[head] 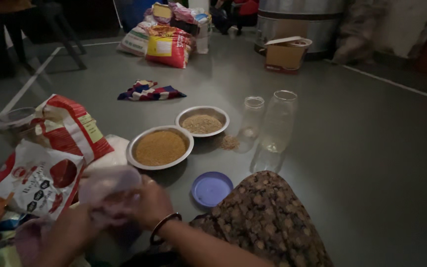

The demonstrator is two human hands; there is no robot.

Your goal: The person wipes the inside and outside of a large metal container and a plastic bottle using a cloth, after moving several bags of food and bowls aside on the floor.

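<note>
I sat on a grey floor (352, 148) with red-and-white grain packets (50, 158) at my left and two steel bowls (160, 147) of grain ahead, beside two clear glass jars (277, 121) and a purple lid (211, 188). Low in front of me, my right hand (151, 205) and left hand (75, 230) were both closed around a blurred, pale plastic bag (107, 185).
</note>
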